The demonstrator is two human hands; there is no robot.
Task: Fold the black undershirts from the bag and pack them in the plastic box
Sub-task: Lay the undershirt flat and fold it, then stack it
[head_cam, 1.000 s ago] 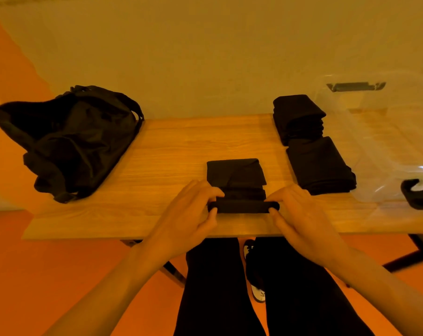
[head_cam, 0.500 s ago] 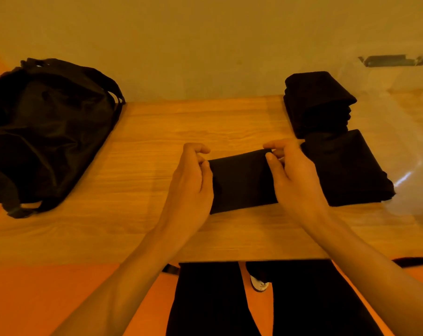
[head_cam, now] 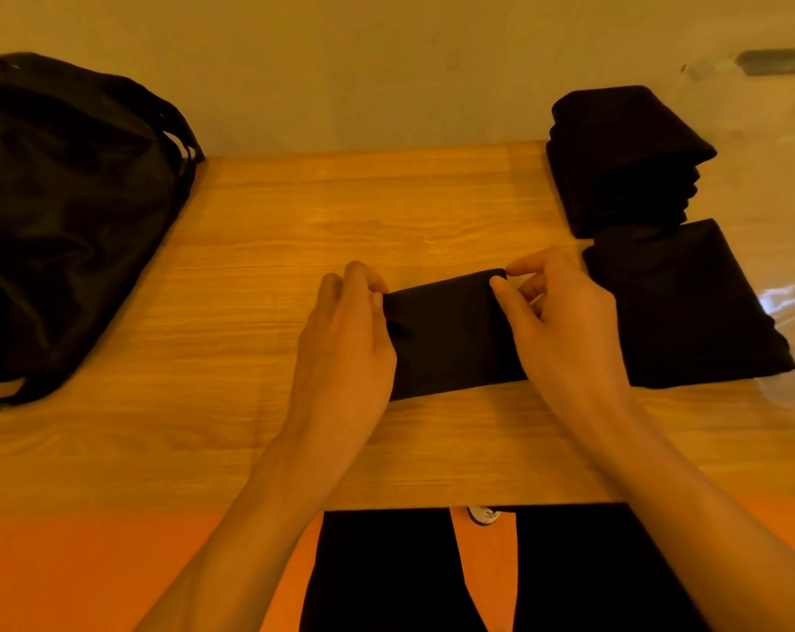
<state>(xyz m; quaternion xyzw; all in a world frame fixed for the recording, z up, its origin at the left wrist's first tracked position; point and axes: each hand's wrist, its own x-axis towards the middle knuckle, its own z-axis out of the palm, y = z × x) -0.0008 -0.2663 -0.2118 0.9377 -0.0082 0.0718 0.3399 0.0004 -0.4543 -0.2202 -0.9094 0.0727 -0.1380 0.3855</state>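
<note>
Centre frame: left hand [head_cam: 345,344] and right hand [head_cam: 564,330] are pinching a matte black folded undershirt [head_cam: 450,330], rectangular, lying on wood-grain surface [head_cam: 295,230].

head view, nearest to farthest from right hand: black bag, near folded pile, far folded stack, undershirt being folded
1. undershirt being folded, centre, pinched by the right hand
2. near folded pile, just to its right
3. far folded stack, behind that pile
4. black bag, far left

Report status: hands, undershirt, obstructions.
Left hand and right hand pinching the undershirt at its ends, flat on the table. Far stack and near stack lie between it and the plastic box.
</note>
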